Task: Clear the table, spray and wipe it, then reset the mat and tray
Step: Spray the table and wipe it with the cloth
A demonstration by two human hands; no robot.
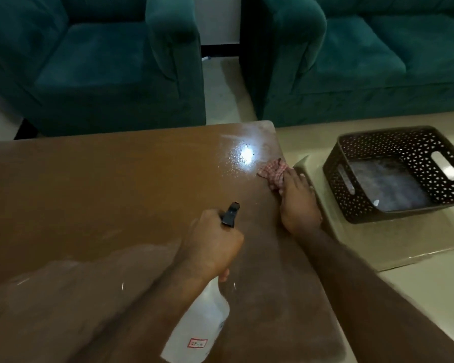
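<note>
Writing: the spray bottle (198,323) carries one small white label with a red border and red characters, too blurred to read; no other writing shows.
Count: one spray bottle, one cloth, one basket, one table, two hands, two teal seats.
Spray bottle: white and translucent with a black trigger head, tilted with the nozzle pointing away over the table; its body hangs below the fist toward the near edge.
Left hand (211,244): fingers wrapped closed around the bottle's neck, just under the black head, above the tabletop.
Right hand (298,203): fingers laid flat and close together, pressing down on the cloth at the table's right edge.
Cloth (273,172): red-and-white checked, bunched, half under the fingertips, lying on the wood just beside the wet patch.
Table (102,192): brown wood with a rounded far right corner; droplets and a bright glare mark a wet patch near that corner, and dull streaks lie across the near part.
Basket (396,176): dark brown perforated plastic with slot handles, sitting on the floor to the right of the table; inside lies something pale and glossy that I cannot identify.
Under the basket: a flat beige sheet (393,242) on the floor, touching the basket's base.
Seats: a teal armchair (89,61) and a teal sofa (378,56) beyond the table, apart from each other.
</note>
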